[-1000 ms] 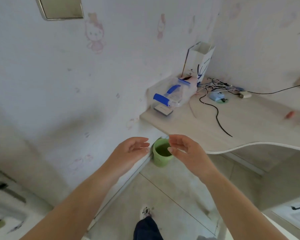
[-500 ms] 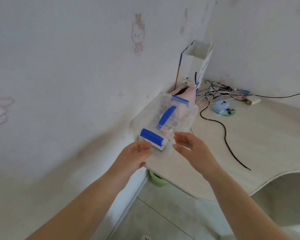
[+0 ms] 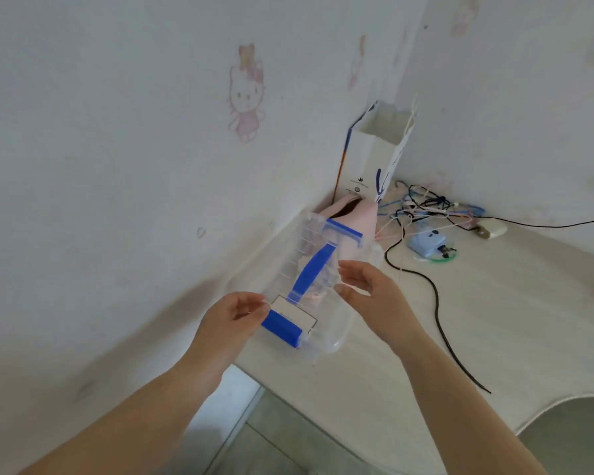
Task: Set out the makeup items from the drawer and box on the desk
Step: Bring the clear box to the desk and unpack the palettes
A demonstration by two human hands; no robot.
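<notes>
The left hand (image 3: 232, 315), fingers curled, touches the blue latch end of the clear box (image 3: 318, 286), which sits by the wall at the worktop (image 3: 511, 320) edge. The right hand (image 3: 367, 293) hovers loosely spread beside its lid, holding nothing. A careless tug could tip the box off the edge or snag the black cable (image 3: 436, 303).
</notes>
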